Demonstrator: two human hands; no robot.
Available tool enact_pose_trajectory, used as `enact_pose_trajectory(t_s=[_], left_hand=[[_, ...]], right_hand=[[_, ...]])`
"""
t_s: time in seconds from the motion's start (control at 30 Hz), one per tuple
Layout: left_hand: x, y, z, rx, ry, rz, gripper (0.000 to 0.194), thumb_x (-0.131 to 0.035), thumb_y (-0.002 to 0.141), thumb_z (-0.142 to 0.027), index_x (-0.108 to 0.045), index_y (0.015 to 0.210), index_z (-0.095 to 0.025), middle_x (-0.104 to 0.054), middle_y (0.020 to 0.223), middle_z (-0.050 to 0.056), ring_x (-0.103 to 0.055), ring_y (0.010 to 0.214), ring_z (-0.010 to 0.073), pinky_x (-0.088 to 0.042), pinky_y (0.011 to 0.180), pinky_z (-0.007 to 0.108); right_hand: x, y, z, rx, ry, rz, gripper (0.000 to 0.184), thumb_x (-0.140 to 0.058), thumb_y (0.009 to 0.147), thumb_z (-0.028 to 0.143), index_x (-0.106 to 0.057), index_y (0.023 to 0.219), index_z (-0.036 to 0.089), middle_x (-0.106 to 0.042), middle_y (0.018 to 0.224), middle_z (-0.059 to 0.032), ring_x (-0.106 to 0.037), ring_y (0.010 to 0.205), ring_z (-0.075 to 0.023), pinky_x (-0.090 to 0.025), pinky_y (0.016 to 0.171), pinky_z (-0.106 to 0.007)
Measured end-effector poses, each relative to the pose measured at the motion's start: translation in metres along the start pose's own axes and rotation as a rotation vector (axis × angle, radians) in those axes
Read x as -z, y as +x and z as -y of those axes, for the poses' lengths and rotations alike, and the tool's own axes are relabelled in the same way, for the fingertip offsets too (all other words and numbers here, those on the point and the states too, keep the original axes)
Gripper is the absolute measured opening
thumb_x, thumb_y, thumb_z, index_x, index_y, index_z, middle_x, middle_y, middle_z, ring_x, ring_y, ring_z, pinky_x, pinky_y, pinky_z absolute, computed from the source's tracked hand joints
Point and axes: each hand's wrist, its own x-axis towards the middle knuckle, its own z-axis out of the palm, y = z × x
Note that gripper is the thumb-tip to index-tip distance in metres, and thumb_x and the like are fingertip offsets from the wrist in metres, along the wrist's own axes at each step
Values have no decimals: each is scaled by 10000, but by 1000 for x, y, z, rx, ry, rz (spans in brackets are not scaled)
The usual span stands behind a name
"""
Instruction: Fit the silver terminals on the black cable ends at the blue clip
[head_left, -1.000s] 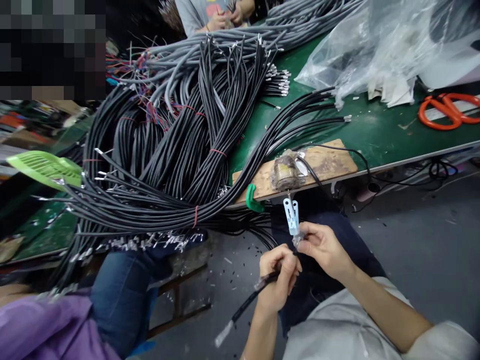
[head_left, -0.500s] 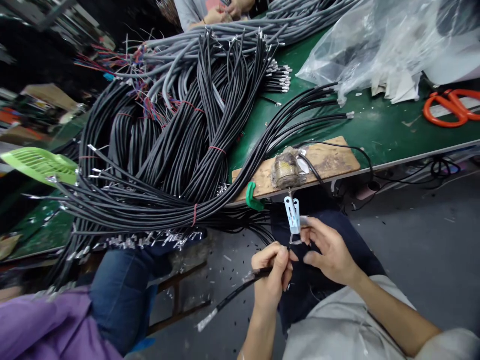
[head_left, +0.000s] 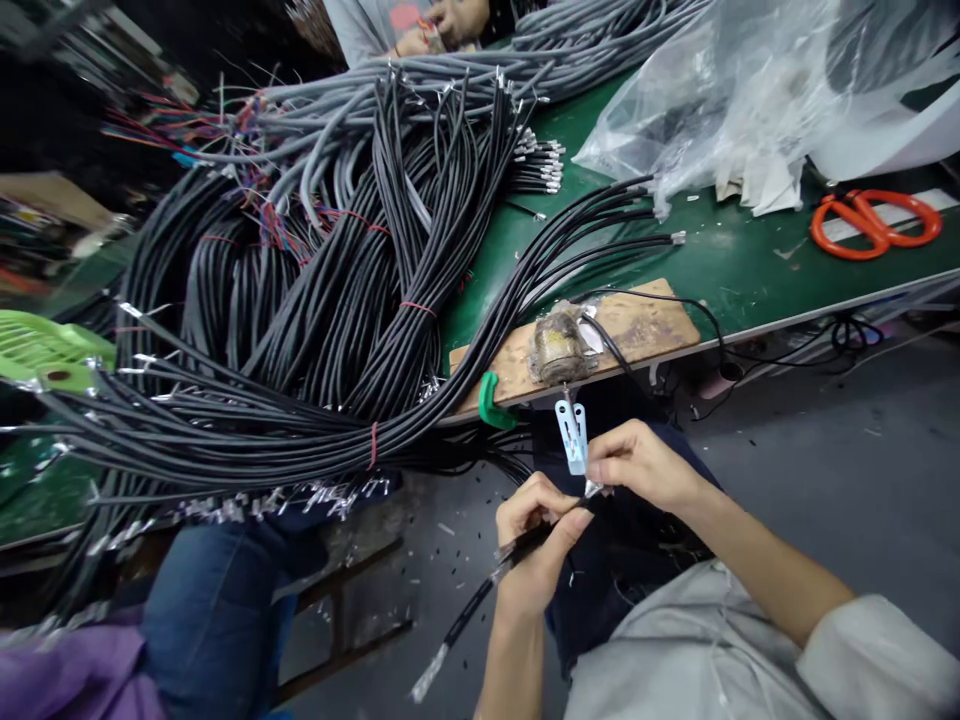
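Observation:
My left hand is closed round a black cable, whose silvery stripped end hangs down to the lower left. The cable's other end, with bare shiny strands, points up at a light blue clothespin. My right hand pinches at those strands, its fingertips right beside the clothespin. The clothespin sits on the shaft of a small tape-wrapped motor, fixed on a wooden board at the table edge. A green hook stands at the board's left part.
Bundles of black cables tied with red bands cover the left of the green table, grey cables behind them. Orange scissors and a clear plastic bag lie right. A person in purple sits left; another's hands show at the back.
My right hand has moved from beside the clothespin down to the cable's end and now pinches its strands. My left hand has raised that end slightly. The whole view has shifted a little.

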Motion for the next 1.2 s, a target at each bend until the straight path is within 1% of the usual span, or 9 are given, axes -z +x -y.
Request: enact_pose_trajectory(t_s=[0.1, 0.17, 0.33, 0.57, 0.67, 0.87, 1.07, 1.13, 1.2], left_hand=[[-1, -1, -3, -22, -15, -27, 158, -793, 696, -259, -685, 622, -171, -500, 563, -22, -438, 553, 101, -336, 534, 218], [0, -1, -5, -59, -52, -44, 156, -798, 691, -267, -687, 630, -176, -503, 563, -24, -445, 557, 102, -343, 539, 216], [-1, 4, -4, -85, -163, -87, 155, -790, 700, -296, -692, 662, -181, -510, 594, -20, -455, 564, 101, -348, 537, 217], [-12, 11, -7, 41, -168, -53, 198, -766, 729, -329, -703, 661, -154, -512, 595, -7, -415, 512, 83, -304, 475, 217], [-12, 9, -10, 80, -157, -29, 214, -737, 763, -320, -686, 652, -143, -496, 590, -15, -386, 488, 69, -285, 461, 213], [-6, 2, -10, 16, -107, -1, 175, -727, 777, -287, -682, 674, -153, -542, 613, -4, -443, 555, 88, -318, 512, 210], [-1, -6, -6, -26, -78, 27, 129, -760, 747, -265, -703, 687, -167, -578, 620, 4, -491, 569, 92, -362, 525, 200], [-1, -6, -4, 30, -110, 75, 159, -731, 777, -293, -709, 698, -157, -595, 638, 16, -503, 522, 85, -377, 485, 195], [-4, -4, -4, 133, -144, 159, 233, -667, 828, -346, -719, 734, -139, -627, 681, 45, -542, 498, 97, -418, 465, 205]], right_hand=[[0, 13, 17, 87, -56, -174, 386, -702, 740, 463, -636, 546, 136, -598, 539, -1, -505, 520, -98, -399, 527, -231], [-4, 20, 24, 116, -87, -207, 452, -680, 749, 533, -620, 542, 135, -581, 544, 4, -493, 537, -99, -386, 540, -235], [-18, 26, 21, 80, 150, -90, 469, -710, 713, 578, -626, 588, 134, -557, 566, 8, -463, 532, -95, -364, 514, -229], [-23, 28, 0, 55, 469, -25, 431, -728, 718, 563, -672, 690, 137, -579, 607, -18, -490, 565, -111, -383, 521, -230], [-20, 28, -7, 18, 511, 37, 482, -671, 747, 619, -687, 770, 137, -617, 672, -44, -526, 613, -132, -410, 558, -249], [3, 18, -24, -25, 582, -58, 432, -664, 786, 575, -718, 783, 146, -613, 665, -36, -494, 592, -108, -376, 531, -219], [29, -12, -28, 69, 221, -177, 253, -734, 781, 412, -725, 828, 163, -627, 737, -34, -523, 647, -118, -419, 610, -248], [29, -24, -21, 133, 42, -222, 191, -717, 803, 364, -695, 790, 175, -601, 717, -19, -519, 639, -126, -409, 591, -258], [21, -35, -10, 282, -178, -222, 157, -690, 830, 305, -653, 739, 183, -563, 676, -3, -500, 634, -133, -395, 582, -270]])
